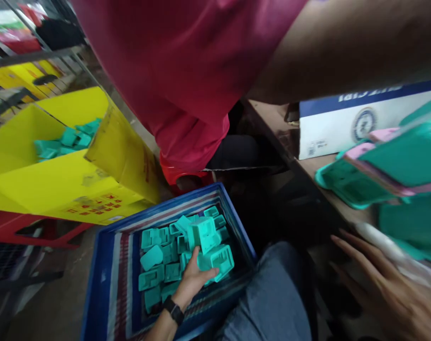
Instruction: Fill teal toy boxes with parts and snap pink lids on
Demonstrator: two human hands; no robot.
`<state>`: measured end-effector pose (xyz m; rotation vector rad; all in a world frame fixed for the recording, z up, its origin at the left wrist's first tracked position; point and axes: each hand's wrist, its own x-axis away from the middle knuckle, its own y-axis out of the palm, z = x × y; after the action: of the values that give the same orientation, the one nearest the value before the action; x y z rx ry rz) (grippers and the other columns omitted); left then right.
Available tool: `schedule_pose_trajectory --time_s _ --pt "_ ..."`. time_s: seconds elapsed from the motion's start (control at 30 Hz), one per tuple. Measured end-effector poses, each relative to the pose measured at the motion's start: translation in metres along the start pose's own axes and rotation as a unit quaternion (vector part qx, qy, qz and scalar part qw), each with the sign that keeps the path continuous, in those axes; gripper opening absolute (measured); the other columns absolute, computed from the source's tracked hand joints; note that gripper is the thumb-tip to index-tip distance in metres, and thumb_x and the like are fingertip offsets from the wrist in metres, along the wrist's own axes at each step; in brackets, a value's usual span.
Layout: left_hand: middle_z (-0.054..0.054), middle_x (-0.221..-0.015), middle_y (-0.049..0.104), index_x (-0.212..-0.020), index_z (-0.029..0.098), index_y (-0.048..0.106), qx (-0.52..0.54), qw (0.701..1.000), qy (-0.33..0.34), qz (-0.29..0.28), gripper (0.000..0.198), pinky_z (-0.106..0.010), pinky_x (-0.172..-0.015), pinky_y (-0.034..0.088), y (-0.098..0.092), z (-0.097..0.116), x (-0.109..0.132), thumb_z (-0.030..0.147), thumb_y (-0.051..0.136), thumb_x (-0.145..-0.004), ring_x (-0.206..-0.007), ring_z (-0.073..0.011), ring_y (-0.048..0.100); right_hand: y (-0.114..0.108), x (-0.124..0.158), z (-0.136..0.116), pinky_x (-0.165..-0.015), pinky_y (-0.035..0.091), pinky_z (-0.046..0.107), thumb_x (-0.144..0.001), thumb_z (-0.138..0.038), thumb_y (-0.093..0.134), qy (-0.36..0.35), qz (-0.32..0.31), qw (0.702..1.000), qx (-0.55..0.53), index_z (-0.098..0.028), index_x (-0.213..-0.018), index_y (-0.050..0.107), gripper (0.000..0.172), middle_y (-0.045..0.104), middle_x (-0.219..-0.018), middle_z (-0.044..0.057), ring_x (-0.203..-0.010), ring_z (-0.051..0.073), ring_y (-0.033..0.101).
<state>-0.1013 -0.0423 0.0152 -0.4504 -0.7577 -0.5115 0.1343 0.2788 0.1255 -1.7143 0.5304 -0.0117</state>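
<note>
My left hand (pixel 192 279), with a dark watch at its wrist, reaches into a blue crate (pixel 101 265). Its thumb and index finger are on a teal plastic box (pixel 220 262), and its other fingers are hidden. Another teal box (pixel 203 233) lies tilted just beyond the fingertips. Several more small teal boxes (pixel 151 278) lie jumbled in the crate on striped cloth. At the table's edge, my right hand (pixel 389 282) has its fingers stretched out, beside a whitish wrapped bundle (pixel 389 248) that is blurred. Whether they touch, I cannot tell.
Larger teal and pink plastic parts (pixel 407 161) are stacked on the table at right, before a white and blue carton (pixel 332 128). A person in a red shirt (pixel 187 71) sits close ahead on a red stool (pixel 180 177). At left, a yellow box (pixel 52 182) holds teal pieces.
</note>
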Motion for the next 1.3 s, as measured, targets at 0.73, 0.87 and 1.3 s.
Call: schedule_pose_trajectory --time_s 0.73,0.87,1.3 --pt "-0.007 -0.117 0.071 -0.126 0.026 0.065 -0.422 0.632 0.474 -0.444 0.077 -0.039 -0.098 0.052 0.204 0.125 0.299 0.058 0.087 -0.059 -0.111 -0.0337 0.064 -0.150 0.260 -0.092 -0.088 0.060 0.028 -0.098 -0.028 0.051 0.235 0.244 0.939 -0.062 -0.023 -0.130 0.072 0.039 0.074 -0.117 0.007 -0.101 0.024 0.074" --pt "-0.010 -0.121 0.069 -0.128 0.025 0.062 -0.451 0.585 0.498 -0.455 0.088 -0.038 -0.096 0.050 0.247 0.107 0.321 0.074 0.083 -0.058 -0.113 -0.0357 0.063 -0.146 0.310 -0.082 -0.079 0.063 0.029 -0.098 -0.038 0.053 0.307 0.311 0.900 -0.018 -0.023 -0.112 0.080 0.035 0.076 -0.105 0.008 -0.091 0.026 0.076" --pt "-0.020 -0.119 0.069 -0.125 0.015 0.062 -0.575 0.434 0.611 -0.327 0.040 -0.046 -0.090 0.053 0.329 0.108 0.337 0.044 0.050 -0.100 -0.110 -0.0400 0.068 -0.176 0.379 -0.047 -0.053 0.060 0.036 -0.060 -0.079 0.075 0.578 0.292 0.688 -0.328 -0.021 -0.070 0.075 0.058 0.071 -0.068 0.011 -0.061 0.030 0.068"
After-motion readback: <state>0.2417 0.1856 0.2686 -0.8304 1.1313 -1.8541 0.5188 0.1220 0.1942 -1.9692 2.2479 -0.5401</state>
